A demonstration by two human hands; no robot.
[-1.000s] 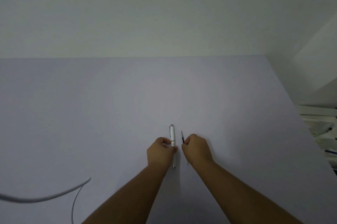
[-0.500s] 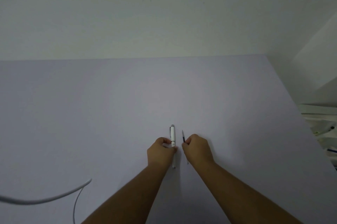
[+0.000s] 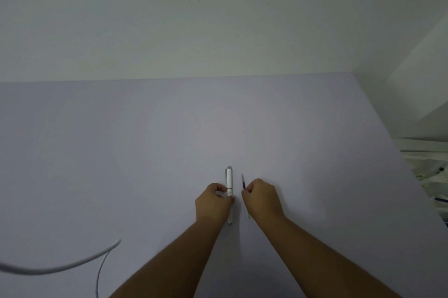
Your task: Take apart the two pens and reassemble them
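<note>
1. We see a white cable (image 3: 60,267) nearest us, well to the left of the white pen (image 3: 229,181) on the table (image 3: 121,152).
2. Our left hand (image 3: 213,203) pinches the white pen at its middle band.
3. Our right hand (image 3: 263,198), just right of the white pen, is curled around a thin dark refill (image 3: 243,182).
4. Both point away from us, side by side, apart.

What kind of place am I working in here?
Probably a plain indoor desk: a bare pale tabletop against a blank wall, a white cable, and cluttered shelving at the right.
</note>
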